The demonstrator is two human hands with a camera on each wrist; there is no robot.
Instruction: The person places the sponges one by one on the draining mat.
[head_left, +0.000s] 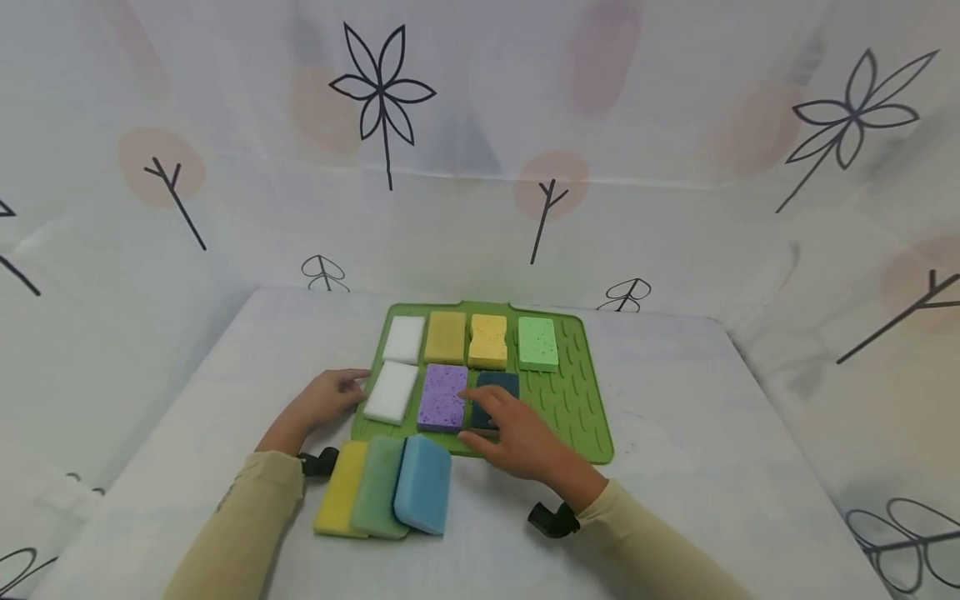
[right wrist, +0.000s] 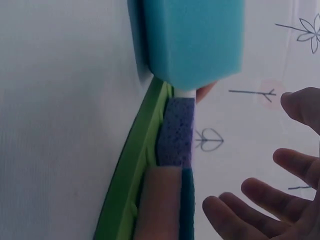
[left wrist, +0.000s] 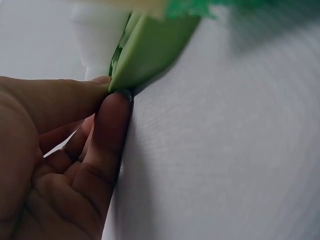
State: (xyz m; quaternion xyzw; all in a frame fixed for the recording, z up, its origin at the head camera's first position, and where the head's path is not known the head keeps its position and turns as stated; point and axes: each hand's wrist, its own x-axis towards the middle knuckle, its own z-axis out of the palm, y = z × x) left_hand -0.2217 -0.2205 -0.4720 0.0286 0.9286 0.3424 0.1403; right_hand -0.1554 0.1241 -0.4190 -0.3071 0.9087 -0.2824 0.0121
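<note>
A green ridged mat (head_left: 566, 421) lies on the white table with sponges in two rows. My left hand (head_left: 326, 400) is at its left edge; in the left wrist view, thumb and finger pinch the mat's rim (left wrist: 145, 55). Fingers spread, my right hand (head_left: 525, 437) hovers over the dark blue-topped sponge (head_left: 498, 383), holding nothing. Its fingertips reach toward the purple speckled sponge (head_left: 441, 400) alongside. A white sponge (head_left: 392, 392) ends that row at the left. Behind sit another white sponge (head_left: 404, 338), a tan one (head_left: 446, 337), a yellow one (head_left: 488, 340) and a light green one (head_left: 537, 343).
In front of the mat, between the forearms, yellow (head_left: 340, 496), green (head_left: 377, 496) and blue (head_left: 423, 487) sponges lie fanned and overlapping. A white cloth backdrop (head_left: 465, 225) with plant drawings rises behind and beside the table (head_left: 675, 433).
</note>
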